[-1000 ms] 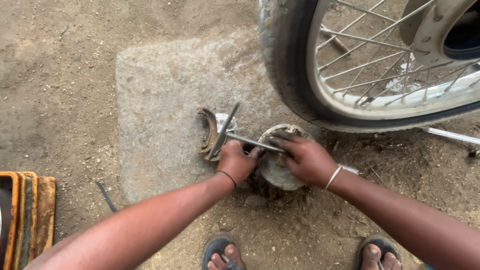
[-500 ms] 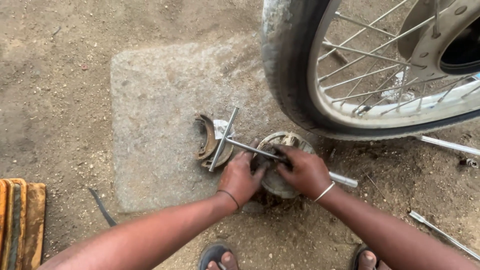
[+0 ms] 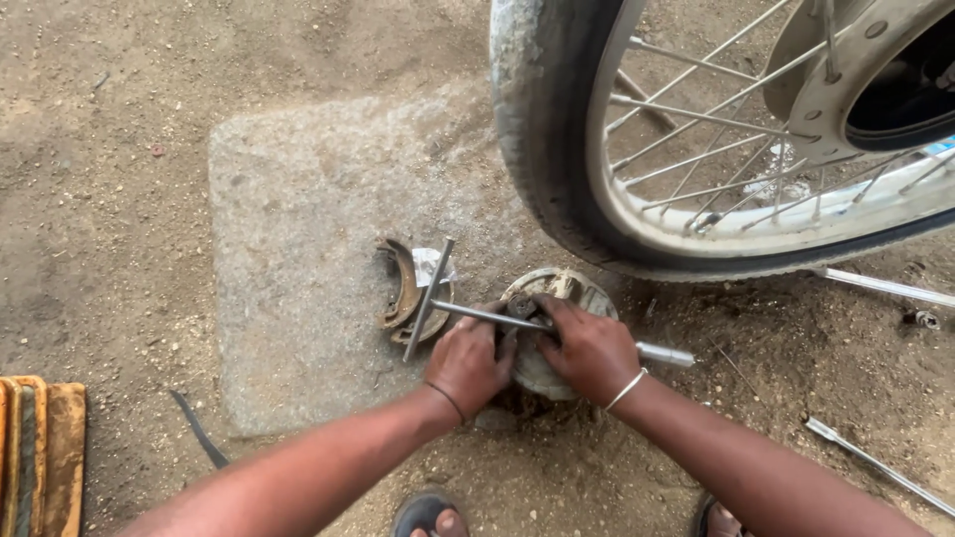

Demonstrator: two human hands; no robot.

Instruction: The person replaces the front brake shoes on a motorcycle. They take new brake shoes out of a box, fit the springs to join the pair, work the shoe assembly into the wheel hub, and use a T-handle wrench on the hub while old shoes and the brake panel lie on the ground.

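A round grey brake plate [image 3: 557, 298] is lying flat at the slab's [image 3: 298, 219] right edge. A T-shaped metal wrench [image 3: 468, 313] is lying across it, crossbar over the slab.

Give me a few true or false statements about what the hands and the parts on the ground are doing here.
1. Both hands rest on the round metal hub plate. True.
2. The T-handle wrench lies across that plate. True.
3. The brake shoes sit on the tyre. False: they lie on the stone slab.
4. The left hand wears a silver bangle. False: the right hand does.
5. The spoked wheel lies flat. False: it stands upright.
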